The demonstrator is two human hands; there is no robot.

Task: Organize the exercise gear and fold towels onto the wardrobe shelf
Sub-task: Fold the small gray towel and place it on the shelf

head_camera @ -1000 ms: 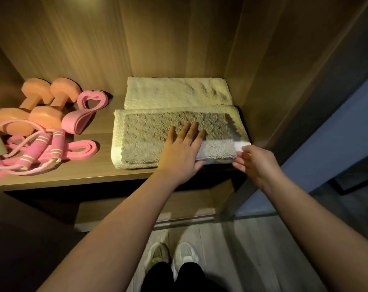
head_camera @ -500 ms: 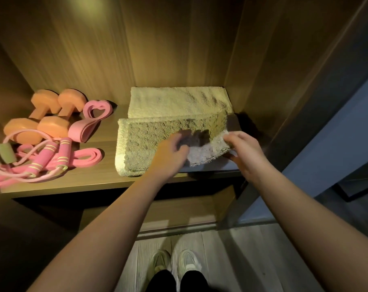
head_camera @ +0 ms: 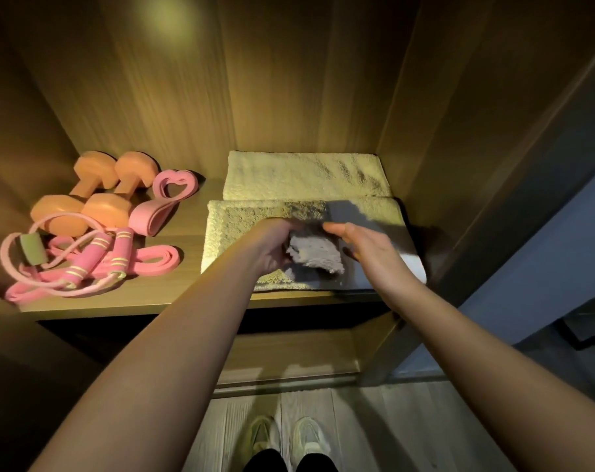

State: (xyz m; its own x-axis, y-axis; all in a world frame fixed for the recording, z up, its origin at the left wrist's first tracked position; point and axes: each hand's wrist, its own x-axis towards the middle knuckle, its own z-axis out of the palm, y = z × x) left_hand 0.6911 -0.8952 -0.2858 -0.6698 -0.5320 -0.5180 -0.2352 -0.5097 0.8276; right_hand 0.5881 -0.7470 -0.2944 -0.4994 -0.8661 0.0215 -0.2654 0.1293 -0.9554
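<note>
Shelf [head_camera: 173,301]: dumbbells [head_camera: 95,195] at frame left, jump rope [head_camera: 85,264] below them; rear towel [head_camera: 303,175] centre-right, front towel [head_camera: 234,226] directly below it.

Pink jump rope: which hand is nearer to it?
Left. The left hand grips the front towel, to the right of the jump rope; the right hand is farther right, over that towel.

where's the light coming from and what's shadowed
Head view: warm light from above, glowing on the back panel; a dark shadow covers the right part of the front towel, around the right hand; the wide lens bows the side wall.
</note>
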